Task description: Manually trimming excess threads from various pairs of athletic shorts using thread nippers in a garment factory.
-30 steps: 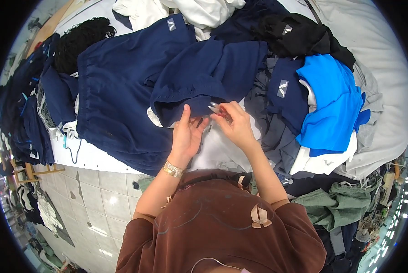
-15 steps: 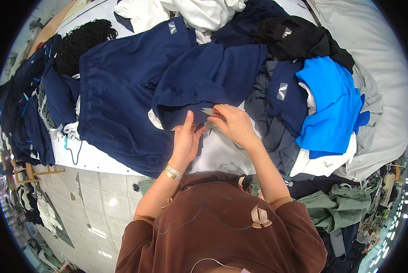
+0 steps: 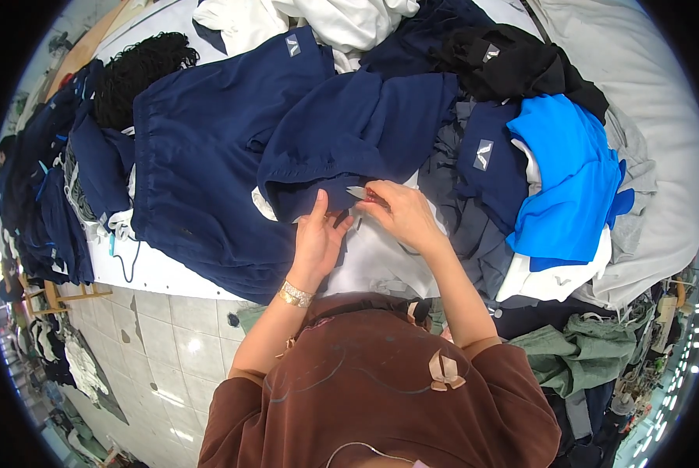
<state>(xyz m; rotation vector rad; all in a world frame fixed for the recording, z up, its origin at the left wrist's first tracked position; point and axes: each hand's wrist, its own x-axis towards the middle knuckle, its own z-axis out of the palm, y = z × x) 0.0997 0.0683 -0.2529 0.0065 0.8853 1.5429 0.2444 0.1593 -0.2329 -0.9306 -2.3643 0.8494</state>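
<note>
Thread snips (image 3: 355,191) in right hand (image 3: 400,212), at near edge of navy gathered garment (image 3: 349,117).
Right hand: fingers closed around red handle, blades directed left over the fabric. Left hand (image 3: 317,240): half open, thumb raised, fingers loosely curled at the same edge; pinch on fabric not discernible. Garment location: mid-table, directly in front of torso, on white table (image 3: 162,271), overlapping navy elastic-edged garment (image 3: 201,148) to the left; bright blue garment (image 3: 564,179) well apart, to the right.
</note>
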